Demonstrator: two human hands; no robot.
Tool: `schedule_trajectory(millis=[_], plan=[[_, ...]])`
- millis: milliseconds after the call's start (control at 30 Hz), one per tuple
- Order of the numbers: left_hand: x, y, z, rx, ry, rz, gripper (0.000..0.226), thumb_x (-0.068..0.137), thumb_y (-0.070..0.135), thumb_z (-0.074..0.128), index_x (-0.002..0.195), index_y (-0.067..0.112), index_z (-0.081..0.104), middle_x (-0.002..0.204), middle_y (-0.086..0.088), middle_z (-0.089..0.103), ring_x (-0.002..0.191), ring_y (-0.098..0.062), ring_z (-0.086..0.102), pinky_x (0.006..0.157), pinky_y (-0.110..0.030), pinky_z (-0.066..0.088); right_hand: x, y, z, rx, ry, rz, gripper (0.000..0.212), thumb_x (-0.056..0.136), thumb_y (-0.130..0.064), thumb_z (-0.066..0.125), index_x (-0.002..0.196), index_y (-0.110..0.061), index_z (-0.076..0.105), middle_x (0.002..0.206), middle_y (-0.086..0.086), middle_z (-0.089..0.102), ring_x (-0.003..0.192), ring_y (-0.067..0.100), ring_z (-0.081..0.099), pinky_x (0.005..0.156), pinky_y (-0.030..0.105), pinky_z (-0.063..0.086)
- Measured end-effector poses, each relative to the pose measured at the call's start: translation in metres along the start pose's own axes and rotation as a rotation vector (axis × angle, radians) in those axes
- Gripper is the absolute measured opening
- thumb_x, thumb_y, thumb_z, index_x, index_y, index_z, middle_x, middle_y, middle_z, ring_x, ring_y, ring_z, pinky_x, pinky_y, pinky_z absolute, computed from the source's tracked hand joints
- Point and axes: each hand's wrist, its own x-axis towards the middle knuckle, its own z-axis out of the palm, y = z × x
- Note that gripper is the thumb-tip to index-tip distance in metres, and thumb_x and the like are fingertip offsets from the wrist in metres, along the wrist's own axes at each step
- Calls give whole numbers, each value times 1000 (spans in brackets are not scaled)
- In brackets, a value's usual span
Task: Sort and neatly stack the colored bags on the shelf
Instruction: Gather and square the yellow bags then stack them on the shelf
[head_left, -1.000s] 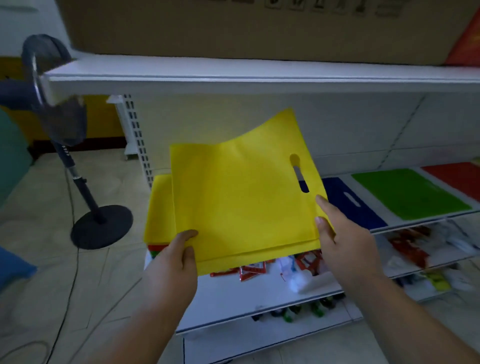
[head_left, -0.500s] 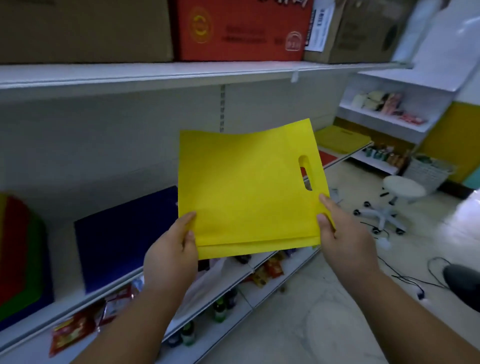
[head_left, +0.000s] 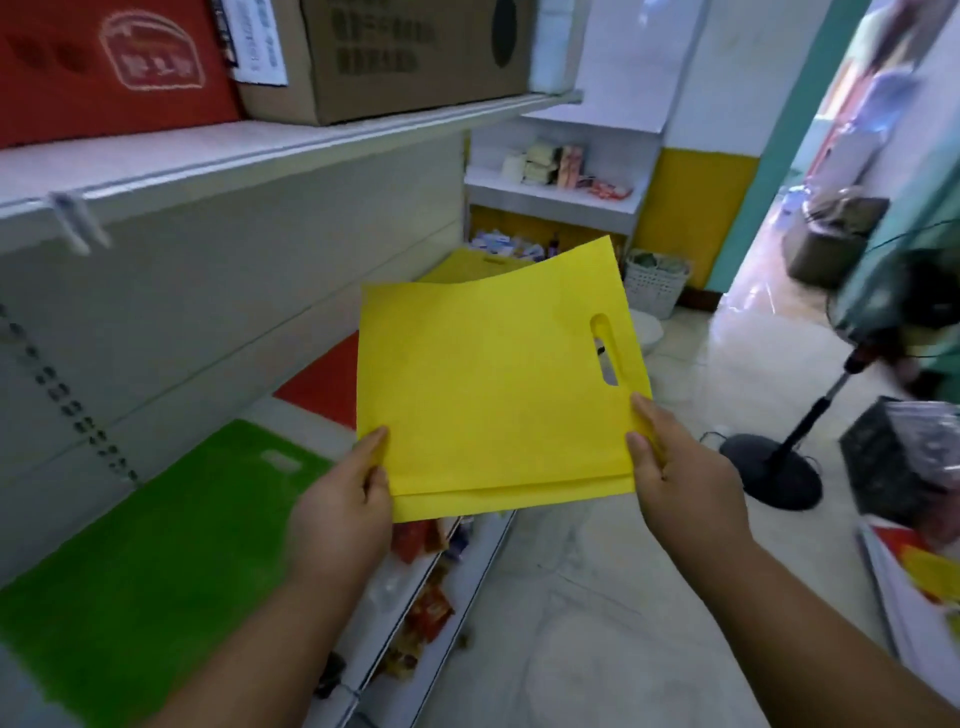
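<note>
Head view. Both hands hold a small stack of yellow bags (head_left: 493, 384) in the air, in front of the shelf (head_left: 311, 145) and above its front edge. The left hand (head_left: 343, 514) pinches the stack's lower left corner, thumb on top. The right hand (head_left: 680, 478) pinches the lower right edge just below the handle cut-out, thumb on top. At least two layers show at the stack's bottom edge, slightly offset.

On the shelf board below lie a green bag (head_left: 156, 561) nearest the camera, a red bag (head_left: 327, 384) beyond it, and a further yellow bag (head_left: 467, 266) at the far end, partly hidden by the held stack. Cardboard boxes (head_left: 395, 52) stand on the upper board. A standing fan (head_left: 779, 467) stands on the floor to the right.
</note>
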Motion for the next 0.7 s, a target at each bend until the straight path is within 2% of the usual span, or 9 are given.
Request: schedule_trajectory(millis=[100,200,267,333,400,467,600,700], plan=[[47,31,44,20,-38,84,45,96,23,54,138,37,53,79,3,58,58,-13,51,50,-26,39,47,36,2,17,46,62,43,98,-32,52,141,-36,48,104,13,71,86,35,63,69,42,52],[89,51,93,58,-46,132,45,95,23,54,138,38,52,92,-3,68,62,-18,55,52,-27,37,95,75,16,24,33,104,44,98,-34,51,141,-38,46,109,11,70,89,33,64,73,43,53],[113,64,125,53,-55,117,45,96,23,54,138,37,53,104,-7,71,70,-24,60,58,-32,45,132,99,27,39,33,92,43,98,-35,50,141,-38,46,111,9,70,84,31,65,72,40,53],[139,79,159,68,-34,92,45,96,22,54,139,35,53,107,-8,71,75,-26,62,62,-35,49,181,123,39,70,27,55,43,98,-33,51,141,-35,47,120,6,67,92,29,65,73,32,49],[165,95,185,89,-3,40,46,96,21,53,140,36,52,97,-7,71,70,-25,61,60,-35,49,232,140,48,59,-15,0,42,98,-30,51,141,-31,49,125,6,65,103,29,62,74,30,43],[186,110,201,81,32,-22,46,96,22,52,140,37,51,85,-3,68,63,-20,57,56,-34,46,281,145,54,57,-64,-67,43,98,-31,51,141,-31,48,122,8,66,99,31,62,73,34,45],[236,128,223,109,105,-128,45,97,24,49,140,38,50,93,-6,68,69,-19,55,63,-37,50,375,145,81,77,-153,-185,42,98,-31,51,140,-31,49,119,8,67,99,31,62,73,37,48],[269,125,236,123,142,-188,44,99,26,48,139,44,47,87,-13,68,58,-23,58,56,-44,53,431,141,117,103,-251,-257,43,99,-33,49,142,-30,47,123,10,66,103,32,62,78,41,51]])
